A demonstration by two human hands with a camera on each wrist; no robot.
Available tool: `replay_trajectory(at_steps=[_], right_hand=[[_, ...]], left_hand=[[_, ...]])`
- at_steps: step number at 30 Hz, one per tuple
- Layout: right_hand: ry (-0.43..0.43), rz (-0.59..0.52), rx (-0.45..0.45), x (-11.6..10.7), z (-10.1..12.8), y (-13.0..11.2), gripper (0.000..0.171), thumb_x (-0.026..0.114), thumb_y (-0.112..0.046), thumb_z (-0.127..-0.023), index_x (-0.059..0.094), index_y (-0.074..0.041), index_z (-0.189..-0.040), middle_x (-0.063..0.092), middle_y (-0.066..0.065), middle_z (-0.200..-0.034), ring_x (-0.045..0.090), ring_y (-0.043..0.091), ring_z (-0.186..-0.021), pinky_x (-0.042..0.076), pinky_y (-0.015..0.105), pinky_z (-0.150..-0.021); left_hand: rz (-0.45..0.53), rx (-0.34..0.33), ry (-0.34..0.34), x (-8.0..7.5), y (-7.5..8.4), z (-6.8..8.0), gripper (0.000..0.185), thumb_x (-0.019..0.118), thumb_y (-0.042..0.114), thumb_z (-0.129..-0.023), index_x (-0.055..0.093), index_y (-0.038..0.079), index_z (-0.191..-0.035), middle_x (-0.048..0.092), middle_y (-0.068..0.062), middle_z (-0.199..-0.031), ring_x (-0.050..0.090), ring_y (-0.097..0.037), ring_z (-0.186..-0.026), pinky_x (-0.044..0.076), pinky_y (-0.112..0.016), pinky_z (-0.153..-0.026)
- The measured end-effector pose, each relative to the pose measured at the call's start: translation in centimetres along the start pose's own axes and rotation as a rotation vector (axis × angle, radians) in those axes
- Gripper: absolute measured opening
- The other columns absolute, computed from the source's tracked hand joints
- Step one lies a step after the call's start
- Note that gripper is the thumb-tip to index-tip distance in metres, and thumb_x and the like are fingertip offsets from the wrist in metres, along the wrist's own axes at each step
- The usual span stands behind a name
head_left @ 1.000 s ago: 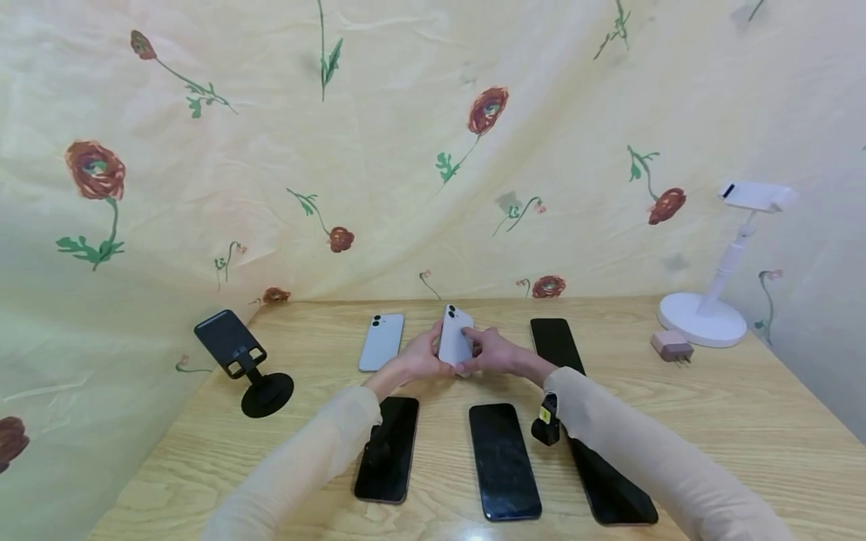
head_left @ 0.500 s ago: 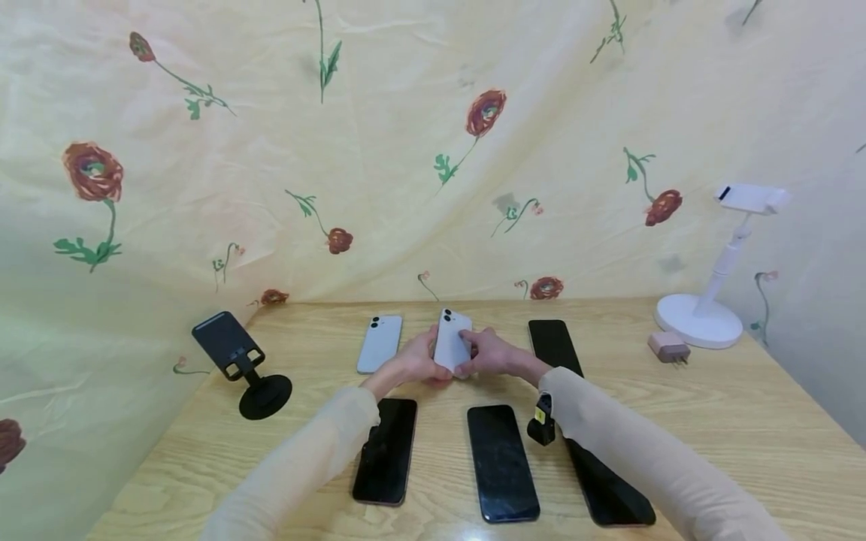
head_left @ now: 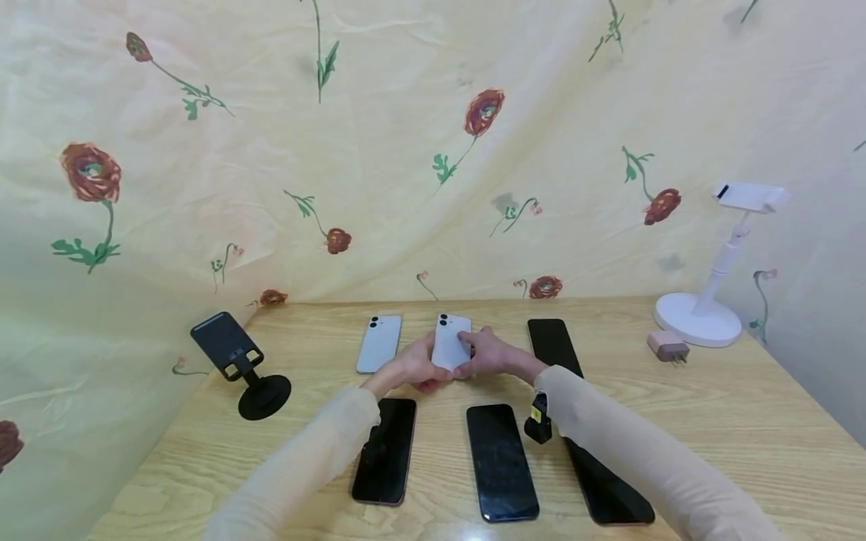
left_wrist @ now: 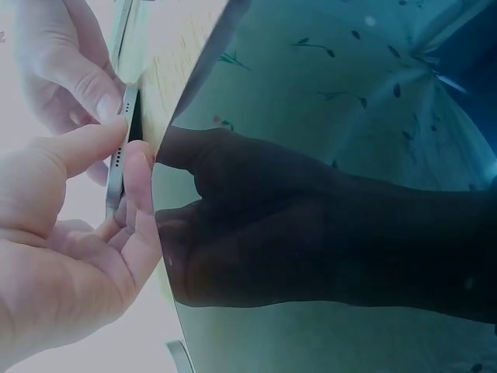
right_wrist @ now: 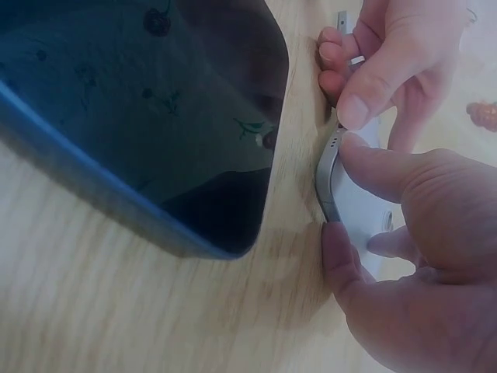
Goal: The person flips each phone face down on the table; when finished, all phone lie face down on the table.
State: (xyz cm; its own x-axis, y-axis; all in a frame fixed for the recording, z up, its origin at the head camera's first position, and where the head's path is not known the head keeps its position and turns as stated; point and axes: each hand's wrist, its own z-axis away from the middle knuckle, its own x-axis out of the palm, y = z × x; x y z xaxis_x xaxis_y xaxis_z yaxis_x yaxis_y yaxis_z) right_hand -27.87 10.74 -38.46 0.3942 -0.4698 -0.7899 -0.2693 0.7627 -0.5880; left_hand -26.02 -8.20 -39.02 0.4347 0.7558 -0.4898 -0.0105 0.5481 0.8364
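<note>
Spanning the foreground, the bench (head_left: 710,421) carries three black phones (head_left: 501,461) face up in a near row, and in the far row a white phone (head_left: 380,343) lying back up and a black one (head_left: 553,343).

Left hand (head_left: 410,366) and right hand (head_left: 492,353) meet at mid-bench in the far row, both gripping one white phone (head_left: 451,342) between them. Fingers of each hand are curled round its edges; the wrist views show thumbs and fingertips (right_wrist: 356,110) pinching the thin metal rim (left_wrist: 118,159), its lower edge at or just above the bench.

That phone shows its back, twin lenses at the far end. Its long axis runs away from the person, tilted slightly, near end lowest.

Compared with a second ago, the phone leans further back toward flat and sits lower; the hands have dropped with it.

A black stand (head_left: 240,366) is at far left, a white stand (head_left: 713,300) and a small plug (head_left: 667,346) at far right.
</note>
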Motion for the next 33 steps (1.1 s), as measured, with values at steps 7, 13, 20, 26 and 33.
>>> replay_trajectory(at_steps=[7,13,20,26,33], right_hand=[[-0.009,0.013,-0.004,0.09,-0.1,0.1,0.084,0.081,-0.022,-0.086,0.036,0.005,-0.152,0.044,0.029,-0.129,0.048,0.03,-0.105,0.044,0.039,-0.091],[-0.012,-0.012,0.006,-0.09,0.06,-0.09,0.083,0.081,-0.022,-0.087,0.036,0.005,-0.152,0.041,0.031,-0.136,0.043,0.033,-0.112,0.041,0.043,-0.097],[-0.017,-0.008,0.018,-0.13,0.02,0.01,0.083,0.081,-0.022,-0.087,0.036,0.003,-0.152,0.04,0.031,-0.139,0.044,0.033,-0.113,0.04,0.044,-0.099],[-0.018,0.008,0.01,-0.14,-0.09,0.19,0.082,0.08,-0.022,-0.087,0.036,0.003,-0.152,0.041,0.031,-0.14,0.045,0.032,-0.112,0.04,0.043,-0.099],[-0.018,0.022,-0.003,-0.06,-0.17,0.15,0.079,0.08,-0.019,-0.087,0.039,0.005,-0.15,0.041,0.031,-0.143,0.044,0.033,-0.115,0.04,0.044,-0.101]], left_hand=[[-0.019,-0.043,-0.001,0.17,-0.02,-0.09,0.072,0.076,0.007,-0.089,0.037,0.013,-0.149,0.063,-0.013,-0.07,0.059,-0.021,-0.054,0.049,-0.029,-0.047],[-0.041,-0.063,0.0,0.16,0.18,0.07,0.066,0.076,0.011,-0.09,0.039,0.012,-0.146,0.064,-0.012,-0.069,0.06,-0.02,-0.053,0.05,-0.028,-0.047],[-0.048,-0.058,0.003,0.2,0.25,0.05,0.07,0.077,0.011,-0.09,0.038,0.01,-0.147,0.064,-0.012,-0.068,0.061,-0.02,-0.052,0.051,-0.029,-0.048],[-0.05,-0.065,0.013,0.32,0.31,-0.06,0.063,0.077,0.01,-0.089,0.042,0.008,-0.142,0.063,-0.012,-0.067,0.059,-0.019,-0.051,0.05,-0.027,-0.046],[-0.068,-0.112,0.021,0.56,0.18,-0.07,0.089,0.077,0.012,-0.09,0.021,0.005,-0.159,0.062,-0.01,-0.064,0.057,-0.017,-0.047,0.05,-0.026,-0.045]])
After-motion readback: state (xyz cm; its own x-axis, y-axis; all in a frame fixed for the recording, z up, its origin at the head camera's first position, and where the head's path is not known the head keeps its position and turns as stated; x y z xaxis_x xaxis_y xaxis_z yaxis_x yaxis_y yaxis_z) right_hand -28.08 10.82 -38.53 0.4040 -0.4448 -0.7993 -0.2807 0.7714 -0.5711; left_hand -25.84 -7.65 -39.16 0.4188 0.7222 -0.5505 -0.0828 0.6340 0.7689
